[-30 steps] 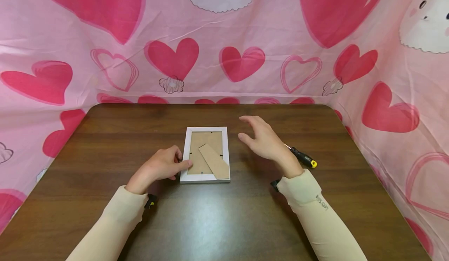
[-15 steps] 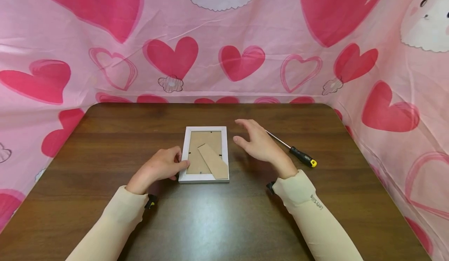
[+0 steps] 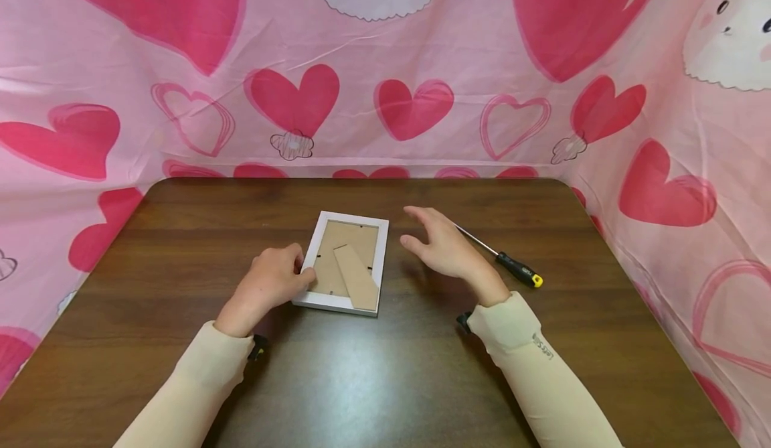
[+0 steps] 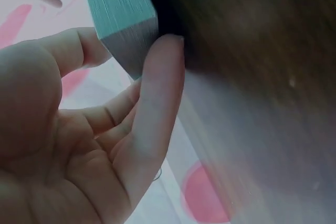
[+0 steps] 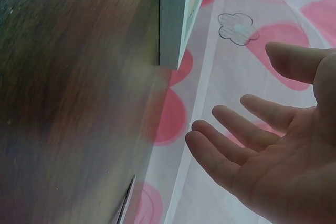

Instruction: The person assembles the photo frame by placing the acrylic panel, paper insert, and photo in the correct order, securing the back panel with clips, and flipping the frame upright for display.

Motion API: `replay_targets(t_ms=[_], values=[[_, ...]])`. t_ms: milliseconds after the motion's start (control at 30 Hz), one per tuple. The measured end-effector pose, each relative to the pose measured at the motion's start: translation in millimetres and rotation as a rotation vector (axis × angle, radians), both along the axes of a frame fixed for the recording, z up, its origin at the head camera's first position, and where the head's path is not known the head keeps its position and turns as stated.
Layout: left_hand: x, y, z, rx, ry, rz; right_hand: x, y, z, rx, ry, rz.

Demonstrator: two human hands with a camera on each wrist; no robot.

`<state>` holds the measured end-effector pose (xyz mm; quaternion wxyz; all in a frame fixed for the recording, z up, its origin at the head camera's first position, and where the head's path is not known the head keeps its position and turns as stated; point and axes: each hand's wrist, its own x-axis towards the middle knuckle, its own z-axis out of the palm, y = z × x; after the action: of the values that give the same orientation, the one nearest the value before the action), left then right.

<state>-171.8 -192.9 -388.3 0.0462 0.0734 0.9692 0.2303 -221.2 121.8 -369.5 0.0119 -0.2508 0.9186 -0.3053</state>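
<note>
A white picture frame (image 3: 381,254) lies face down on the brown wooden table (image 3: 385,381), slightly turned. Its cardboard back (image 3: 361,237) shows, with a slanting stand leg (image 3: 357,279) and small dark tabs along the edges. My left hand (image 3: 268,277) grips the frame by its left side near the front corner, thumb over the top. In the left wrist view, the frame's corner (image 4: 123,3) sits between thumb and fingers. To the right of the frame hovers my right hand (image 3: 442,244), fingers spread and relaxed, touching nothing.
A screwdriver (image 3: 519,269) with a black and yellow handle lies right of my right hand, its shaft pointing back left. Pink cloth (image 3: 355,113) with hearts hangs behind the table and at both sides.
My left hand has turned the frame a little clockwise and drawn its near end to the left. The right hand moved slightly left at first, then stayed about still.
</note>
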Motion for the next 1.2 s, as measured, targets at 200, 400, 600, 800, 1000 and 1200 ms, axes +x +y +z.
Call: replay_targets(t_ms=[200,400,600,800,1000,1200], values=[[-2.9,-4,-0.4,0.018,0.037,0.005,-0.7,1,-0.5,0.003,-0.003,0.000],[-5.5,-11,0.0,0.076,-0.001,0.010,-1.3,0,-1.3,-0.004,-0.024,-0.004],[-6.5,-17,5.4,0.158,-0.035,0.002,-1.9,0,-1.7,-0.005,-0.027,-0.005],[-9.3,-20,8.6,0.215,-0.087,-0.005,-2.1,2,-1.4,-0.009,-0.032,-0.010],[-12.6,-23,10.6,0.254,-0.147,-0.018,-2.6,3,-2.0,-0.010,-0.040,-0.011],[-13.2,-24,12.0,0.348,-0.229,-0.021,-2.0,4,-0.8,-0.011,-0.044,-0.011]])
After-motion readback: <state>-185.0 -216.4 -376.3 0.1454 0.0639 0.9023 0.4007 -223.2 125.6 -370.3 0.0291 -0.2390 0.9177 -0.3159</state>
